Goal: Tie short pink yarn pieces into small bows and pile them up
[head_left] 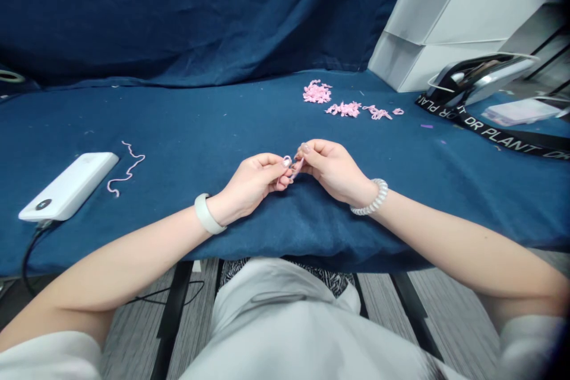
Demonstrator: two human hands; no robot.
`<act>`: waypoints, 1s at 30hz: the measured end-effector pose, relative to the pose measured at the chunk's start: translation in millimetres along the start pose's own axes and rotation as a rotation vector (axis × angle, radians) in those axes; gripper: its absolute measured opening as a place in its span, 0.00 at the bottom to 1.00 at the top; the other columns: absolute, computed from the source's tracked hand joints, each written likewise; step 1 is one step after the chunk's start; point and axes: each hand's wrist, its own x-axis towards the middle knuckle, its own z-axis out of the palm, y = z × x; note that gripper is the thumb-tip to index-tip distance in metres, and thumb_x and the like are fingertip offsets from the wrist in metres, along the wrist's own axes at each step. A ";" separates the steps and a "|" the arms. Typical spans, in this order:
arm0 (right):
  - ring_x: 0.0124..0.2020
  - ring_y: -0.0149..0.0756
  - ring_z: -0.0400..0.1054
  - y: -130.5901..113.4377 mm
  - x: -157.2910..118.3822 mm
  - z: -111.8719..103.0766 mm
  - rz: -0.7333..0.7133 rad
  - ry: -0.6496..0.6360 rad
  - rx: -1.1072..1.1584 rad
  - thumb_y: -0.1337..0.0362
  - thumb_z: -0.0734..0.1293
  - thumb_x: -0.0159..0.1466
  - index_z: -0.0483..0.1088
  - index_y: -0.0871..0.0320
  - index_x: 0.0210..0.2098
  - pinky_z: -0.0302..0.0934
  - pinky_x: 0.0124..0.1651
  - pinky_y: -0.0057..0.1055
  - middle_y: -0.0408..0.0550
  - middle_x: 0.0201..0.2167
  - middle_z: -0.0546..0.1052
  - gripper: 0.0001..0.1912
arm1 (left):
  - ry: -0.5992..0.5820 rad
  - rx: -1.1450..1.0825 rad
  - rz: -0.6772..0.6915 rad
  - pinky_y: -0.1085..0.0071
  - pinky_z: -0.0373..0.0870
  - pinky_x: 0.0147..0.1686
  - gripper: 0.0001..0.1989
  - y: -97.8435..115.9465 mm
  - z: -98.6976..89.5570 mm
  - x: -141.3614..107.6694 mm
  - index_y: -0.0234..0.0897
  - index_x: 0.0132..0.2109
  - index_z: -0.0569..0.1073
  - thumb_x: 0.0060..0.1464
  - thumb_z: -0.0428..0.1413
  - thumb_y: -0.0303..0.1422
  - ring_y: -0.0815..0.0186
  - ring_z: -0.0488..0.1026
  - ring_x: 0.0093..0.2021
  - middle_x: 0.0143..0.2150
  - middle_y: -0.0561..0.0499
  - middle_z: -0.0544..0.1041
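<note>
Close together above the front of the blue cloth, both my hands pinch a short piece of pink yarn (297, 168). My left hand (262, 178) grips it between thumb and fingers, with a small pink loop showing at the thumb tip. The fingers of my right hand (327, 166) are closed on a strand of the same yarn. Fingertips hide much of it, so I cannot tell whether it is knotted. A loose wavy pink strand (129, 173) lies to the left. Pink yarn pieces sit in heaps (317, 92) farther back on the right.
A white power bank (69, 187) with a black cable (29, 255) lies on the left of the blue cloth (200, 124). At the right are a black lettered strap (494, 133), a dark shiny device (483, 80) and white boxes (463, 12). A blue curtain (187, 12) hangs behind.
</note>
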 end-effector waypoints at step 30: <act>0.31 0.30 0.64 -2.3 -14.8 8.1 -0.500 0.015 -0.579 0.55 0.66 0.63 0.68 0.60 0.24 0.61 0.37 0.30 0.48 0.29 0.69 0.16 | -0.109 0.082 0.055 0.82 0.63 0.18 0.21 -0.2 6.3 -6.8 0.31 0.30 0.65 0.43 0.66 0.42 0.77 0.66 0.18 0.23 0.52 0.73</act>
